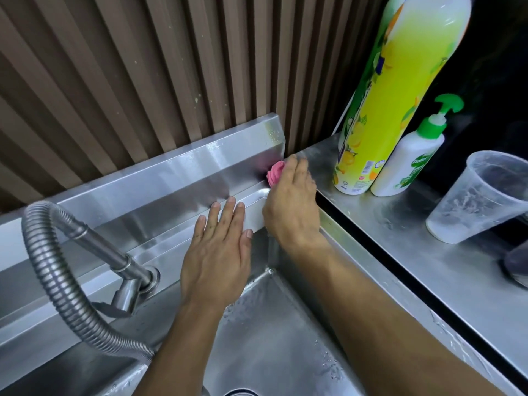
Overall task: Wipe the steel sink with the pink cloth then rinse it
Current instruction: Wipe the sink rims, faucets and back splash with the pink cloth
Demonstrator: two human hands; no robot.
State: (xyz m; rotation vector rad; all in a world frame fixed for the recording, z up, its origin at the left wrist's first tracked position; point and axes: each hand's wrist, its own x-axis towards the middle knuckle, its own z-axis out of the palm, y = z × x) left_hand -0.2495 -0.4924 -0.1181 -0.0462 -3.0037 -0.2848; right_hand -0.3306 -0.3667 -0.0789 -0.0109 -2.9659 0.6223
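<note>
Seemingly mid-wipe: the right hand point(290, 204) grips the bunched pink cloth point(275, 172) against the sink's point(177, 178) back corner, while the left hand point(218, 252) presses flat, fingers straight, beside it. Rinsing looks still undone.

- Two bare forearms show, entering from the bottom edge; no sleeves are in view.
- Left hand point(218, 254): no ring, watch or glove. Small dark specks dot the back of the hand and the fingers point(225, 212). The nails are short and plain.
- Right hand point(291, 207): also without ring, band or glove. Dark specks sit on the knuckles and the fingers.
- Neither wrist carries a strap or bracelet.
</note>
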